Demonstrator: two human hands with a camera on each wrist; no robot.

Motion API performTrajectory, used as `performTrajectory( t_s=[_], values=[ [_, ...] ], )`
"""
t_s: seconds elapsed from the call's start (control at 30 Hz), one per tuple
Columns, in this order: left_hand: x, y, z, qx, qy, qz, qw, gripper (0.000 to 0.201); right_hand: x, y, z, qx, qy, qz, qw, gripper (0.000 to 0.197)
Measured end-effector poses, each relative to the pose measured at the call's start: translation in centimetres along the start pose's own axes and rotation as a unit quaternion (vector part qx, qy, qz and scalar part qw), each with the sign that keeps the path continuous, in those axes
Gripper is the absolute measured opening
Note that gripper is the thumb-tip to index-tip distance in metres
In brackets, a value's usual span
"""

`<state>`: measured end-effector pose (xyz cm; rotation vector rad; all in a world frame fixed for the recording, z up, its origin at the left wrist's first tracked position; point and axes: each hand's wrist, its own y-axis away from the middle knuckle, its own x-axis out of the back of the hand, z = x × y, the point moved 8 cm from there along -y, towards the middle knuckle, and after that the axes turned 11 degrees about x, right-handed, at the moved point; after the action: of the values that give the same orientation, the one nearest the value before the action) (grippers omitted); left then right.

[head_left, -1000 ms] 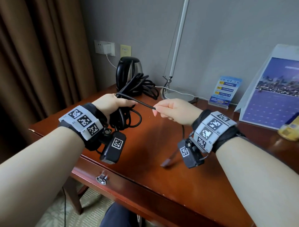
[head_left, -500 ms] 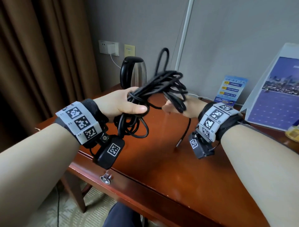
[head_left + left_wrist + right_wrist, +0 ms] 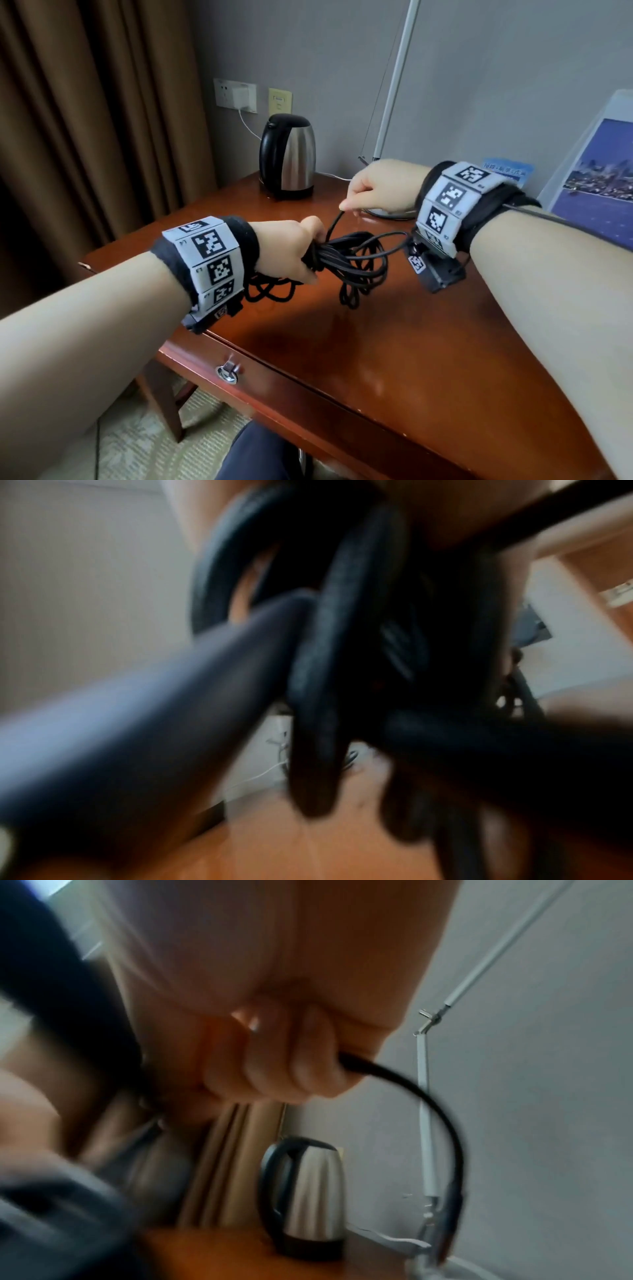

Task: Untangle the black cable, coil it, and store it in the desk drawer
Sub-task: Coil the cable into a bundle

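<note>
Head view first: my left hand [image 3: 291, 248] is fisted around a bundle of the black cable [image 3: 356, 263], held just above the desk [image 3: 394, 359], loops spilling out on both sides of the fist. My right hand [image 3: 378, 186] sits higher and further back, fingers curled, pinching one strand that runs down to the bundle. Both wristbands carry square black-and-white marker tiles; the blue card's [image 3: 510, 169] print is too blurred for me to read. The drawer [image 3: 274, 380] under the front edge is closed, and a kettle [image 3: 287, 156] stands at the back. Left wrist view: thick, matte black cable [image 3: 318, 669] loops crowd the lens, heavily blurred, fingers hardly visible. Right wrist view: curled fingers [image 3: 274, 1066] clamp the thin cable [image 3: 411, 1088], which arcs out and down, kettle [image 3: 304, 1194] behind.
</note>
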<state>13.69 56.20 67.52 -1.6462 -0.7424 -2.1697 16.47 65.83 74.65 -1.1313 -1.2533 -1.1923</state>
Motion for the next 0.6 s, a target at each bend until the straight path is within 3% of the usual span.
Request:
performTrajectory(
  t_s=[0.1,0.2,0.4,0.5,0.6],
  values=[
    [0.3,-0.8,-1.3,0.061,-0.022,0.028,0.998,0.074,1.0,-0.6,-1.9,0.023,0.042,-0.009,0.999,0.035],
    [0.4,-1.5,-1.9,0.104,-0.016,0.05,0.993,0.077,1.5,-1.8,-4.2,0.036,0.095,-0.017,0.995,0.04],
    [2.0,-1.8,-4.6,0.154,0.161,0.115,0.968,0.068,1.6,-1.5,-7.2,0.058,0.102,0.017,0.993,0.039],
    [2.7,-1.2,-6.8,0.182,0.301,0.126,0.927,0.052,0.2,-0.3,-7.0,0.054,0.012,0.033,0.998,0.033],
    [2.5,-1.1,-7.4,0.133,0.513,0.115,0.84,0.049,-1.0,1.2,-6.0,0.054,-0.093,0.073,0.991,0.028]
  ],
)
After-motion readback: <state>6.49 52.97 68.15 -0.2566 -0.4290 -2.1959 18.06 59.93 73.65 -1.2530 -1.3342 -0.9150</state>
